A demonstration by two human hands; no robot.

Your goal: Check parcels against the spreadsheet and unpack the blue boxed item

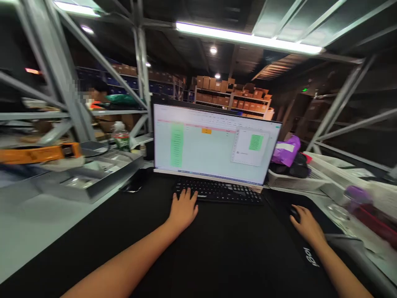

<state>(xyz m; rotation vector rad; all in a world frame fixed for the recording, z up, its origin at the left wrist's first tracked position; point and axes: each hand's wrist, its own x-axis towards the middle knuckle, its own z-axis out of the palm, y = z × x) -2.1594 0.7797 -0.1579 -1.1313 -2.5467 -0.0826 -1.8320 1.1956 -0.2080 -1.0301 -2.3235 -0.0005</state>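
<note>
My left hand (184,207) rests with fingers spread on the left end of a black keyboard (229,191). Behind the keyboard stands a monitor (204,149) showing a spreadsheet with a green column, an orange cell and a smaller window at the right. At the right, my right hand (308,225) is curved over a black computer mouse (294,214), which shows only in part beneath the fingers. Both forearms lie over a large black desk mat (223,248) with white lettering near the right wrist.
A dark phone-like object (136,180) lies left of the keyboard, beside a grey divided tray (93,194). A bottle (120,134) stands behind the tray. White baskets (297,182) with a purple bag (287,151) line the right. Metal posts and shelves of boxes (214,84) rise beyond; a blurred person is at far left.
</note>
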